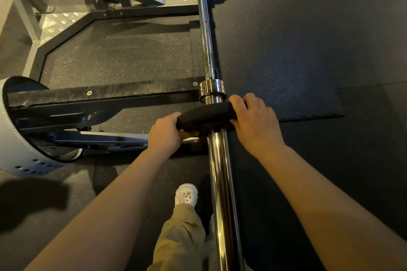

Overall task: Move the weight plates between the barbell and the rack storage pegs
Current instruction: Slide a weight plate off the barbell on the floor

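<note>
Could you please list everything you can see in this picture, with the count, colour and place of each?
weight plate: one, black, on the barbell sleeve just short of the collar, gripped on both sides
barbell: one, chrome, running from the bottom centre up to the top of the view
rack frame: one, black and grey steel, left half, the bar lying across its near beam
perforated grey panel: one, left edge
rubber floor: dark, speckled
shoe: one plainly seen, white, below the plate
trouser leg: one, tan, bottom centre
left hand: grips the plate's left rim
right hand: grips the plate's right rim
</note>
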The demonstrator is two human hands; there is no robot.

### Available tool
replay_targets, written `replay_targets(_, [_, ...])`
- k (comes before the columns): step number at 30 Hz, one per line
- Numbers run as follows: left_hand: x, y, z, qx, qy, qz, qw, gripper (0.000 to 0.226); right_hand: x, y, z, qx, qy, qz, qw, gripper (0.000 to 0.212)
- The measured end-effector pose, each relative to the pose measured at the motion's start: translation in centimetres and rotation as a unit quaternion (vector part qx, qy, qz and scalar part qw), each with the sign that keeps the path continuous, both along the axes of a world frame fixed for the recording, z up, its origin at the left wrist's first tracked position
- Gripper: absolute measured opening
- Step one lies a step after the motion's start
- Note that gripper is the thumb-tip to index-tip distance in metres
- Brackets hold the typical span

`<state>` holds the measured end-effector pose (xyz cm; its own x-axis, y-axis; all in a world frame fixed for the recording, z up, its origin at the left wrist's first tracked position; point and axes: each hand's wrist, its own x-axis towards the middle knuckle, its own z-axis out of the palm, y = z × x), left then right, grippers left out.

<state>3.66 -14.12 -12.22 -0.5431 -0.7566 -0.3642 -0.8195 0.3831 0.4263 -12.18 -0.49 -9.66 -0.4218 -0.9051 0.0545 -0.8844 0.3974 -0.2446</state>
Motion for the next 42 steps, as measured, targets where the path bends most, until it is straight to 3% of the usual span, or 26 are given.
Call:
replay_targets(4, [-0.5,-0.3,1.6,-0.037,-0.019,-0.036,0.998,0.022,-0.7,0.6,-0.5,0.001,-0.055,-0.016,0.998,0.047])
replay_targets(8, [-2.6,0.0,4.7,-0.184,-0.074,-0.177,0.964,0.02,-0.5,2.8,-2.4,-0.006,-0.253,-0.125,0.959,0.047])
replay_targets(10, [-3.8,0.6,5.3,-0.216,-0.096,-0.193,0.952,0.016,-0.5,3.2,-3.0,-0.003,-0.29,-0.151,0.945,0.048])
replay_targets(14, [-3.5,0.8,4.8,-0.195,-0.082,-0.16,0.964,0.018,-0.8,2.5,-2.5,0.002,-0.263,-0.139,0.955,0.044])
replay_targets(20, [-1.1,0.8,3.9,-0.121,-0.034,-0.115,0.985,0.026,0.1,2.8,-1.4,0.009,-0.118,-0.082,0.99,0.044])
replay_targets(27, [1.2,2.3,2.8,-0.018,-0.013,-0.05,0.998,0.029,0.9,3.1,-0.4,0.016,-0.054,-0.035,0.998,0.048])
replay_targets(31, [1.0,2.7,3.0,-0.046,-0.015,-0.042,0.998,0.022,0.8,3.6,-0.9,0.014,-0.043,-0.04,0.998,0.047])
replay_targets(39, [0.2,2.8,4.1,-0.161,-0.051,-0.11,0.979,0.022,1.6,4.5,-2.2,-0.013,-0.115,-0.109,0.987,0.05])
replay_targets(42, [0.2,3.0,4.0,-0.159,-0.046,-0.101,0.981,0.021,1.9,4.5,-2.1,-0.024,-0.117,-0.114,0.986,0.048])
